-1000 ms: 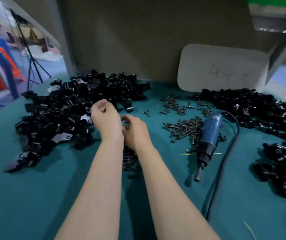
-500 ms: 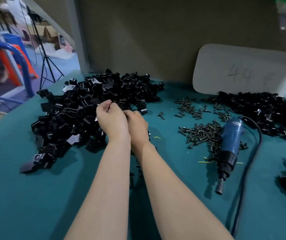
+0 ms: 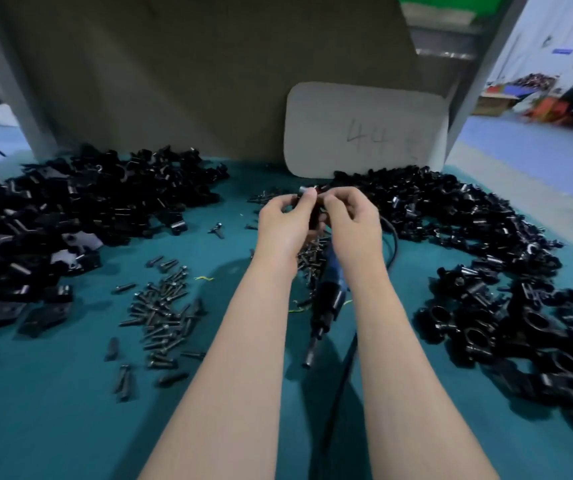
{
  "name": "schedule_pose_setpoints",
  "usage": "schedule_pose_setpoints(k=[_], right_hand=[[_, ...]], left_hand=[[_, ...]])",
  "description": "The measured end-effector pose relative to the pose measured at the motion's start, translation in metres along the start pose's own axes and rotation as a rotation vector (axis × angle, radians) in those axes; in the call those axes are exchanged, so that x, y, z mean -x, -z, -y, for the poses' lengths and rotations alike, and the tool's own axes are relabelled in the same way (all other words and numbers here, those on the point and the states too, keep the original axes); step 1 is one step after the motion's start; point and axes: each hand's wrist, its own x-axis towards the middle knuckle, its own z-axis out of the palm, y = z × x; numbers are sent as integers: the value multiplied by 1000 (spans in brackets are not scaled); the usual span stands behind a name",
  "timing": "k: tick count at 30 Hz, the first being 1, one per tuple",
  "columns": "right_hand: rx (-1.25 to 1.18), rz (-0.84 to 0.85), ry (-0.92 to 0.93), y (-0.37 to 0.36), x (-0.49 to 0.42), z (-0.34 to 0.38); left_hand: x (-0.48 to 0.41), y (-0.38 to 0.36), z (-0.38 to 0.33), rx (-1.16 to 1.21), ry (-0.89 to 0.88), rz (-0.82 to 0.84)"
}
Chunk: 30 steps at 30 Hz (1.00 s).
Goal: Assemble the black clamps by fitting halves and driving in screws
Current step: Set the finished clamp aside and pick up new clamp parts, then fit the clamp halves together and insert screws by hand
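The black clamp (image 3: 314,218) is pinched between both hands. The left hand (image 3: 283,223) and right hand (image 3: 352,220) each curl their fingers round one side of it, raised above the blue screwdriver (image 3: 330,296) lying on the bench (image 3: 53,410). Half a second ago the hands were beside the left pile of halves (image 3: 70,209); now they are further right.

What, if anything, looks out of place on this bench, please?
Only small things: a thin yellow strand lies beside the screw heap, unlike anything else there, and one stray screw lies alone near the left pile of black parts.
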Motion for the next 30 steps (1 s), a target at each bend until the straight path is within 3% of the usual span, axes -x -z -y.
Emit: schedule_pose_setpoints(k=[3, 6, 10, 16, 23, 27, 30], right_hand=[[-94, -191, -116, 36, -8, -18], [216, -381, -257, 60, -23, -47], [497, -282, -494, 77, -46, -80], [709, -135, -667, 79, -69, -107], [733, -260, -662, 70, -81, -117], [605, -415, -530, 70, -79, -113], [550, -358, -526, 70, -77, -111]], left_hand=[[-1, -41, 14, 99, 44, 99], [-1, -73, 25, 199, 108, 168], [-11, -93, 35, 155, 174, 167], [-29, -105, 39, 209, 219, 173], [-35, -102, 42, 232, 208, 208], [-34, -94, 39, 238, 198, 209], [-33, -88, 38, 225, 179, 181]])
